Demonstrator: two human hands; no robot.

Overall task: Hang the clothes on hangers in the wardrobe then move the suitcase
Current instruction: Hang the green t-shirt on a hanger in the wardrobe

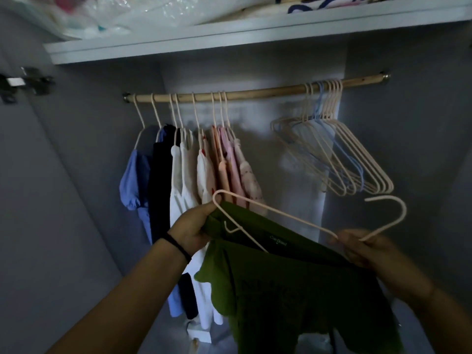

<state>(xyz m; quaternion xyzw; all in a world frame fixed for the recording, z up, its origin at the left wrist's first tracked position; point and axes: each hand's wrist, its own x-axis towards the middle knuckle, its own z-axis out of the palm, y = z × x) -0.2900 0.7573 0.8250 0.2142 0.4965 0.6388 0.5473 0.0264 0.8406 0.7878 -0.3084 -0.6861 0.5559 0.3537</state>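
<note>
On the shelf [229,34], a clear plastic bag [109,14] of what may be bedding lies toward the left end. A white cloth with blue print [321,5] lies toward the right end. A metal hinge [28,81] sits far left.

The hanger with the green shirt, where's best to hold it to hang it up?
Hold the hanger by its neck, just under the hook, coming from below as the right hand does. The hook curves free beyond that hand, so it could likely drop over the rod unblocked. The left hand grips the green shirt at the hanger's far end, steadying it.
</note>
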